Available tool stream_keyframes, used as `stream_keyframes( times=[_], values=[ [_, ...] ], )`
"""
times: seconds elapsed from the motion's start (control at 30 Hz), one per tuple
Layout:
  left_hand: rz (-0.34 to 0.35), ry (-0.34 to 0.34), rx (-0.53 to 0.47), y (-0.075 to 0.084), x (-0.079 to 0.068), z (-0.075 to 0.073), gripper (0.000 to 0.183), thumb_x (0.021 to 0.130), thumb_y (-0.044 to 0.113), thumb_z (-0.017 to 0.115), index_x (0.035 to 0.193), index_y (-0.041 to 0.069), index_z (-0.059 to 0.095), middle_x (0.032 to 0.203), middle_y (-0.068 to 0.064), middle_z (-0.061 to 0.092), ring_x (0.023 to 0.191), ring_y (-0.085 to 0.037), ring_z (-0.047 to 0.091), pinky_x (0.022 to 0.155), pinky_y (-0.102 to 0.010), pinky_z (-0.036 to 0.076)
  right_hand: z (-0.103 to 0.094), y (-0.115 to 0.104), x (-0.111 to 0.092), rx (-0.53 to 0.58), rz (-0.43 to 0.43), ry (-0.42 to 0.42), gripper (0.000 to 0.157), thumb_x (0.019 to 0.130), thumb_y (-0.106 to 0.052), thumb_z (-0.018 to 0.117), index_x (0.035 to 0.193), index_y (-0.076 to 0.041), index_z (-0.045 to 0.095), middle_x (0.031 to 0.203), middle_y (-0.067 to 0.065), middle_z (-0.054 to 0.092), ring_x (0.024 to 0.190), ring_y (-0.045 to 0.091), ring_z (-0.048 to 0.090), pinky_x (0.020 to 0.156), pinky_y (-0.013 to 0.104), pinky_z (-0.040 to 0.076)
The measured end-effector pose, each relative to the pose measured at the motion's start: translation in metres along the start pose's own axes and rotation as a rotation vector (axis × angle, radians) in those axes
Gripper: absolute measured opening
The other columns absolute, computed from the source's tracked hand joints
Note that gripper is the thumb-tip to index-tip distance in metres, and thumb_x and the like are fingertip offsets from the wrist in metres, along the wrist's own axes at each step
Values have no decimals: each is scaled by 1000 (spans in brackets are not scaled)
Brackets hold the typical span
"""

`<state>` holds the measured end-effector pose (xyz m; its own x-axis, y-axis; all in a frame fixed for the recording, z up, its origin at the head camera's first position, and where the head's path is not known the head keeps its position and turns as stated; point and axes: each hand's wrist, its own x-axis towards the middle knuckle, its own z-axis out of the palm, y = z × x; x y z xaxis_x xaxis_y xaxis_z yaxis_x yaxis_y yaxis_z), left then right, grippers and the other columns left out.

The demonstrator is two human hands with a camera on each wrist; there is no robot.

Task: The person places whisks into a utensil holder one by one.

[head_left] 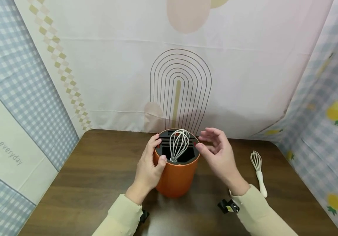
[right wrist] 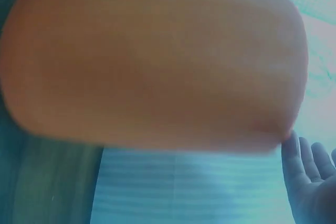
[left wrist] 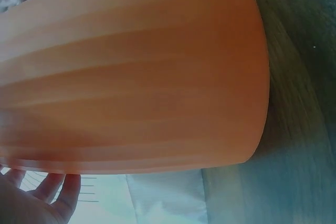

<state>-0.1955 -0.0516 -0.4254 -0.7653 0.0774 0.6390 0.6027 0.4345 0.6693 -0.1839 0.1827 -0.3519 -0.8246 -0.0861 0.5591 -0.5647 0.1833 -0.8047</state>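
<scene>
An orange utensil holder (head_left: 176, 180) stands upright on the wooden table, with a dark slotted insert (head_left: 164, 141) in its top. From the insert's larger opening rises a wire whisk (head_left: 179, 144), its head up and its handle hidden inside. My left hand (head_left: 149, 168) holds the holder by the left side of its rim, thumb at the front and fingers toward the back. Beside the right rim is my right hand (head_left: 220, 155), fingers loosely bent and gripping nothing. In the right wrist view the right fingers (right wrist: 310, 161) show at the holder's top end.
A second whisk (head_left: 258, 172) with a white handle lies on the table (head_left: 104, 177) to the right. Patterned cloth (head_left: 113, 82) hangs behind the table and along both sides. A small black device (head_left: 229, 206) is at the right wrist.
</scene>
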Motion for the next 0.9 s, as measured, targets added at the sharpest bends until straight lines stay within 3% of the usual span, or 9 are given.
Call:
stream_keyframes(
  times=[0.23, 0.5, 0.7, 0.9],
  values=[
    [13, 11, -6, 0, 1, -1, 59, 93, 48, 45, 140, 13, 44, 152, 5, 35, 135, -13, 37, 100, -50, 39, -25, 2, -12, -135, 114, -27, 51, 89, -4, 68, 134, -1, 44, 126, 13, 54, 109, 34, 57, 83, 24, 50],
    [13, 3, -11, -1, -1, 1, 59, 93, 49, 45, 141, 13, 44, 153, 3, 35, 135, -13, 37, 99, -52, 40, -54, 42, -41, -266, 249, -23, 55, 90, -20, 70, 137, -13, 44, 126, 5, 54, 107, 19, 59, 82, 21, 49],
    [25, 4, -13, -2, -2, 2, 58, 93, 47, 46, 140, 13, 44, 153, 3, 35, 135, -14, 38, 100, -50, 39, -67, 66, -62, -335, 314, -22, 54, 89, -25, 70, 135, -8, 45, 124, 8, 56, 103, 13, 59, 79, 22, 50],
    [28, 2, -7, -3, -1, 1, 59, 94, 49, 44, 140, 13, 43, 153, 4, 34, 135, -14, 38, 100, -50, 39, -78, 84, -76, -417, 372, -18, 56, 90, -31, 69, 134, -7, 44, 125, 9, 56, 104, 18, 59, 78, 22, 49]
  ],
)
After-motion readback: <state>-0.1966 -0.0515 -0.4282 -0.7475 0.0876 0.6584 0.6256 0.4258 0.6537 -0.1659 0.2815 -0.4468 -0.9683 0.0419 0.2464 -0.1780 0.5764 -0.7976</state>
